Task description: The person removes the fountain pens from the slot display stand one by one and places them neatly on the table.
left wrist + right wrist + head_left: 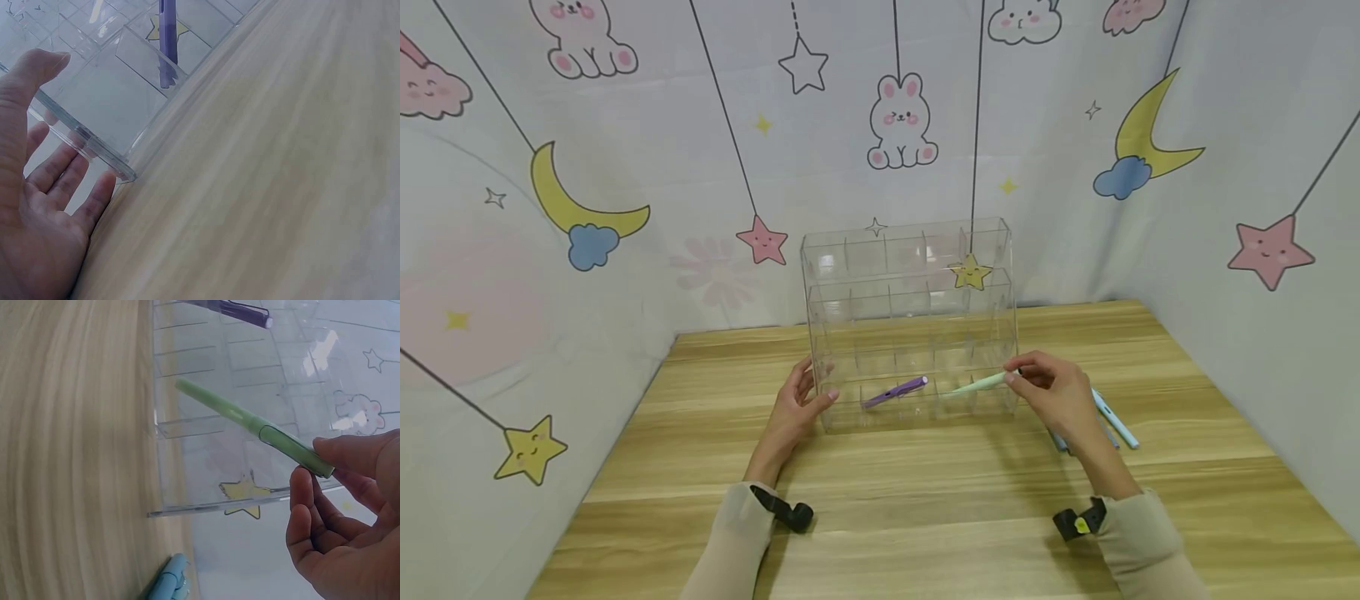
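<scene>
A clear acrylic organizer [913, 327] with rows of small compartments stands upright on the table. My left hand [793, 410] holds its left side, thumb at the front and fingers around the side panel. In the bottom row a purple pen [897, 391] leans at a slant, its white-tipped end up to the right. My right hand [1058, 397] pinches a light green pen [234, 414] by its clip end between thumb and fingers. The green pen's other end points left and slightly down, overlapping the bottom row's right part in the head view.
Several blue pens [1116, 419] lie on the wooden table [880, 517] to the right, partly behind my right hand. A white curtain [820, 158] printed with stars, moons and rabbits hangs behind and along both sides.
</scene>
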Tool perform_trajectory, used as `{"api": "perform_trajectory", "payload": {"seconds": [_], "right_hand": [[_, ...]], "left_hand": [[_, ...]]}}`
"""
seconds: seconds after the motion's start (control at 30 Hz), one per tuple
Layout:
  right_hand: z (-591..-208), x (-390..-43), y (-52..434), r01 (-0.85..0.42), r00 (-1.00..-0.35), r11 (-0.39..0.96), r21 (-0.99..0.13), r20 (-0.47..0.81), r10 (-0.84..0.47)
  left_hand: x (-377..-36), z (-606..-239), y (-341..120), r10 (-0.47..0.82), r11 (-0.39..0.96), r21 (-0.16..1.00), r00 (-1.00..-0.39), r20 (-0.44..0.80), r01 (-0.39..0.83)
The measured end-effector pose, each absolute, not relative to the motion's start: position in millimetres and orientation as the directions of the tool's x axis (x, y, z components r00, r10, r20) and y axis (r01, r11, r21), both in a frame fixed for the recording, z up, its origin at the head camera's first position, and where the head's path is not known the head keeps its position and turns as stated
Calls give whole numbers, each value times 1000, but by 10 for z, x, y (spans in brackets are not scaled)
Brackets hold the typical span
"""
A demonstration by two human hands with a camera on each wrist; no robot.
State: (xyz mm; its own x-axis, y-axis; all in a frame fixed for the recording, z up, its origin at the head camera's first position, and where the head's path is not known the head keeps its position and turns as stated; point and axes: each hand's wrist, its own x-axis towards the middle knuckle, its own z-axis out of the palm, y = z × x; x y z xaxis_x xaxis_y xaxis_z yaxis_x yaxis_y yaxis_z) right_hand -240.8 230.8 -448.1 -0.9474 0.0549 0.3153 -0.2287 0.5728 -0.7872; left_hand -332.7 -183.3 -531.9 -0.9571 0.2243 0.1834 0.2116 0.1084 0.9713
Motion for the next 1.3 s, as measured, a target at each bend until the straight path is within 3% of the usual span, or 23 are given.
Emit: {"api": "perform_trajectory", "payload": {"seconds": [0.53,1.13,1.3], "right_hand": [[-4188,-2355,2432,-270,-932,456,-848,350,98],[-3933,-2276,2555,-412,-887,16,-911,405,222],[-3904,-2282,2568,-432,-882,-29,-901,416,221]], "left_hand": [[-3356,-5325,-1838,222,106,972,-958,183,210],[-3345,-5339,-1839,226,119,971,-958,178,209],[-3340,-5337,-1842,228,111,972,-957,177,206]]}}
